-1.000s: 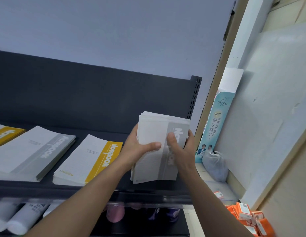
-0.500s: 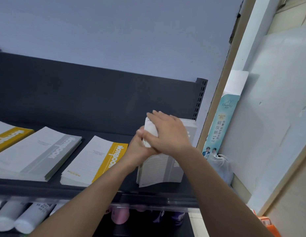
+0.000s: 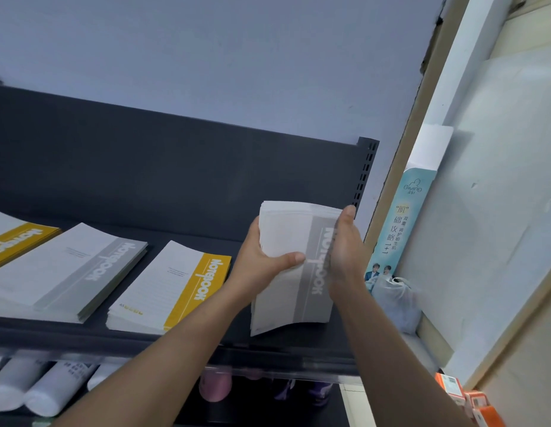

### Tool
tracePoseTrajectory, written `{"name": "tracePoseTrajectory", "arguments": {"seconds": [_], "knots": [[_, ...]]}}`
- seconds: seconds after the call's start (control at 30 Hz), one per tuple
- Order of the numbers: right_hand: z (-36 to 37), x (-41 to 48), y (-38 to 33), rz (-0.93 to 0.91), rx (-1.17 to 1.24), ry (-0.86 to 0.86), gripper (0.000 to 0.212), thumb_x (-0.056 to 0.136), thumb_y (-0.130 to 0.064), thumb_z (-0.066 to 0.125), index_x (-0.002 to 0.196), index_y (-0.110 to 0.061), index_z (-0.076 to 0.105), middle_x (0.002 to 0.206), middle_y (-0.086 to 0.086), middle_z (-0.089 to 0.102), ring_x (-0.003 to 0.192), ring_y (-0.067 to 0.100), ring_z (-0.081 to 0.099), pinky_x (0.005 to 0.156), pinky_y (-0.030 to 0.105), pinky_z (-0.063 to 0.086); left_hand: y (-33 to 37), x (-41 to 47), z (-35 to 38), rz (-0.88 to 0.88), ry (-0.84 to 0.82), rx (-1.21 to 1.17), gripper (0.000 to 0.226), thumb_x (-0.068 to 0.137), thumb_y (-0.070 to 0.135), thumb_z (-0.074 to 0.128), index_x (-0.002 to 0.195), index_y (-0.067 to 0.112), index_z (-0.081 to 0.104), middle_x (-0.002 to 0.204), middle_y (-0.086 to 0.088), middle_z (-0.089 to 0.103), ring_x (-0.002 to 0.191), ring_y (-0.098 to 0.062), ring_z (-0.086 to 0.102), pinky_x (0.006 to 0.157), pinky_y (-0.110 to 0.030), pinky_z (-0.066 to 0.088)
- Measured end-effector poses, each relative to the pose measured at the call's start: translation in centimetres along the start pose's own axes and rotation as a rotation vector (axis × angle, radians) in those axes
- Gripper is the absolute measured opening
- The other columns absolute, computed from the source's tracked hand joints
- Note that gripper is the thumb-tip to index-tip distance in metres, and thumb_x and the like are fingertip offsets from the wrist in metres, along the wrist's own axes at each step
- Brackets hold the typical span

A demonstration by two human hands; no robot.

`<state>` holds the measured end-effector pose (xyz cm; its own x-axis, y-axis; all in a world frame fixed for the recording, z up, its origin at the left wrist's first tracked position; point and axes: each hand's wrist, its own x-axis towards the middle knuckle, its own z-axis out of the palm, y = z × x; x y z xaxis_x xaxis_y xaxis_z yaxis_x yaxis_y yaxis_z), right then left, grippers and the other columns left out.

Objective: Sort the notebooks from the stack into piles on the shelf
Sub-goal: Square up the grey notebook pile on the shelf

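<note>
The right hand (image 3: 345, 251), which half a second earlier had lain over the top of the stack (image 3: 283, 303) and covered the other hand, had dropped to the stack's right edge, and the grey "Notebook" band on the front cover was in sight again. The left hand (image 3: 262, 263) gripped the stack at its left edge, thumb across the cover and fingers behind. The right hand, blurred, looked flat, its fingers straight up along the spine side and pressing in rather than wrapping round. The stack stood tilted, nearly upright, at the right end of the shelf (image 3: 52, 334), its lower edge down near the shelf floor; whether it touched could not be told. To its left lay a yellow pile (image 3: 172, 285), then a grey pile (image 3: 71, 272), then another yellow one (image 3: 15, 241) at the frame's edge. The notebooks looked thin, with soft covers: the lower corner of the front one curled outward, so a single book would probably flex and slide off smooth neighbours. The stack as a whole seemed fairly heavy and apt to fan out. Squeezing both long edges should keep it square, and the top book is best pinched near the stiffer spine.
</note>
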<state>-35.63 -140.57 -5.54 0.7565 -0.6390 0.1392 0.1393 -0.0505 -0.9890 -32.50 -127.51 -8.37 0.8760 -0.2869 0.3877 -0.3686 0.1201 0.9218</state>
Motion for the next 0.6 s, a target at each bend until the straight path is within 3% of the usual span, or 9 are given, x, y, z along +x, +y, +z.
{"name": "tracePoseTrajectory", "arguments": {"seconds": [0.07,0.13,0.23,0.37,0.43,0.5,0.6], "knots": [[-0.3,-0.2,0.2,-0.069,0.065,-0.004,0.068,0.088,-0.073,0.029,0.114,-0.017,0.058,0.109,0.005,0.066,0.102,0.023,0.064,0.091,0.044,0.052,0.1,0.1,-0.2,0.022,-0.030,0.037,0.083,0.059,0.030,0.085,0.131,0.033,0.044,0.120,0.019,0.059,0.108,0.007,0.056,0.076,-0.012,0.048],[-0.6,-0.3,1.1,-0.091,0.086,-0.024,0.056,0.094,-0.062,0.031,0.112,-0.015,0.056,0.104,0.007,0.065,0.097,0.022,0.065,0.079,0.037,0.055,-0.3,0.0,-0.2,0.017,-0.065,0.072,0.080,0.059,0.031,0.085,0.128,0.036,0.044,0.117,0.021,0.059,0.105,0.011,0.056,0.074,-0.008,0.047],[-0.8,-0.6,1.7,-0.086,0.082,-0.016,0.042,0.099,-0.050,0.034,0.112,-0.014,0.052,0.097,0.002,0.060,0.089,0.015,0.061,0.064,0.022,0.046,-0.6,-0.1,-0.2,-0.016,-0.064,0.073,0.082,0.058,0.034,0.085,0.128,0.037,0.042,0.118,0.021,0.059,0.108,0.007,0.056,0.076,-0.014,0.047],[-1.0,-0.8,2.5,-0.169,0.018,-0.030,0.029,0.101,-0.032,0.037,0.118,-0.011,0.047,0.098,0.001,0.058,0.091,0.017,0.058,0.072,0.028,0.048,-0.8,-0.2,-0.4,-0.043,-0.083,0.177,0.079,0.066,0.033,0.086,0.128,0.036,0.038,0.123,0.019,0.052,0.109,0.004,0.051,0.076,-0.015,0.043],[-1.0,-1.3,3.5,-0.243,-0.072,-0.020,0.020,0.098,-0.029,0.036,0.110,-0.014,0.044,0.092,-0.006,0.054,0.084,0.012,0.054,0.068,0.027,0.045,-1.1,-0.3,-0.5,-0.053,-0.036,0.305,0.073,0.070,0.040,0.081,0.129,0.031,0.038,0.122,0.015,0.046,0.108,0.002,0.047,0.078,-0.017,0.040],[-1.3,-1.7,4.8,-0.341,-0.197,0.004,0.022,0.092,-0.037,0.029,0.102,-0.021,0.039,0.090,-0.010,0.052,0.080,0.005,0.051,0.064,0.023,0.042,-1.3,-0.3,-0.5,-0.031,0.030,0.470,0.065,0.074,0.048,0.075,0.125,0.027,0.041,0.116,0.011,0.041,0.108,-0.005,0.045,0.081,-0.022,0.038],[-2.0,-1.6,6.3,-0.483,-0.395,0.049,0.039,0.093,-0.043,0.023,0.112,-0.015,0.042,0.098,-0.006,0.052,0.083,0.000,0.049,0.065,0.014,0.038,-1.2,-0.3,-0.6,0.051,0.077,0.634,0.056,0.078,0.057,0.065,0.118,0.025,0.044,0.108,0.011,0.041,0.099,-0.005,0.044,0.075,-0.024,0.038]]}}
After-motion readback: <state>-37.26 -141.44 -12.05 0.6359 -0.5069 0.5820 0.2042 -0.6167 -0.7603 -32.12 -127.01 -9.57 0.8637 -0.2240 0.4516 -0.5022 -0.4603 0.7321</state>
